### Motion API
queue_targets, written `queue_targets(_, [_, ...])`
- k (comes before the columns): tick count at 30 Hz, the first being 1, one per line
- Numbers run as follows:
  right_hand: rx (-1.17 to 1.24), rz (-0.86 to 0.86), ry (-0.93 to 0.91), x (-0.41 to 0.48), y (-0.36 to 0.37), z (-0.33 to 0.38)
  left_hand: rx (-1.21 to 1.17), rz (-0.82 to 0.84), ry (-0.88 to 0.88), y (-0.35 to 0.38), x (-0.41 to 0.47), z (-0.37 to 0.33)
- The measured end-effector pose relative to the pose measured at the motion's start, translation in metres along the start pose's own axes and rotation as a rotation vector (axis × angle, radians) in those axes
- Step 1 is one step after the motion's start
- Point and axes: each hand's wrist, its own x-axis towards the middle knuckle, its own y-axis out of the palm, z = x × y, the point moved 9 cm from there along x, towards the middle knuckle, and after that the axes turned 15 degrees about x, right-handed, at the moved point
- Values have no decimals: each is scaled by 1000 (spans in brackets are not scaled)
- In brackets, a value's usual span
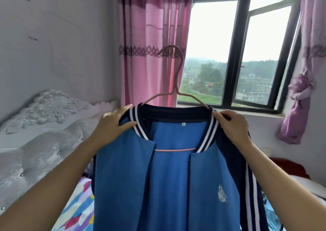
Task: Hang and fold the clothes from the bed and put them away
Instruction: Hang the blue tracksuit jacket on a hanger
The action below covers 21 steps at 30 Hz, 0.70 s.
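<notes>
— Where is the blue jacket (167, 186)?
— On a pink hanger (177, 75), front open, held up over the bed (77, 204).
— And the hands?
— The left hand (112, 125) clasps one shoulder between thumb and fingers. The right hand (232, 125) pinches the other beside the striped collar.
— Behind?
— A pink curtain (150, 54) and the window (234, 54).

A home bedroom: a bed (77, 200) with a carved white headboard (44, 118), pink curtains (151, 42), and a window (234, 54) overlooking houses and trees.
</notes>
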Motion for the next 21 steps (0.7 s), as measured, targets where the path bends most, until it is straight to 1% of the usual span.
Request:
queue_targets(1, [-4, 13, -1, -1, -2, -1, -79, 9, -3, 2, 3, -4])
queue_targets(3, [27, 84, 0, -5, -2, -7, -137, -76, -40, -4, 3, -6])
queue_targets(4, [49, 148, 6, -6, 0, -9, -143, -120, -67, -6, 1, -5])
queue_targets(6, [50, 300, 25, -10, 10, -12, -111, -183, -99, -4, -6, -2])
queue_targets(8, [-16, 424, 26, -15, 21, -15, -83, -225, -128, -6, -17, 2])
queue_targets(11, [-60, 518, 14, -24, 36, -17, -48, -257, -161, -12, -38, 11])
queue_targets(14, [22, 579, -5, -34, 53, -11, 37, -271, -208, -26, -67, 17])
queue_targets(16, [85, 678, -17, -46, 65, -3, 94, -267, -217, -35, -91, 17])
queue_targets(19, [145, 883, -97, -72, 86, 20, 169, -292, -349, -54, -140, 21])
queue_targets(21, [189, 945, -155, -87, 97, 37, 199, -327, -439, -74, -172, 22])
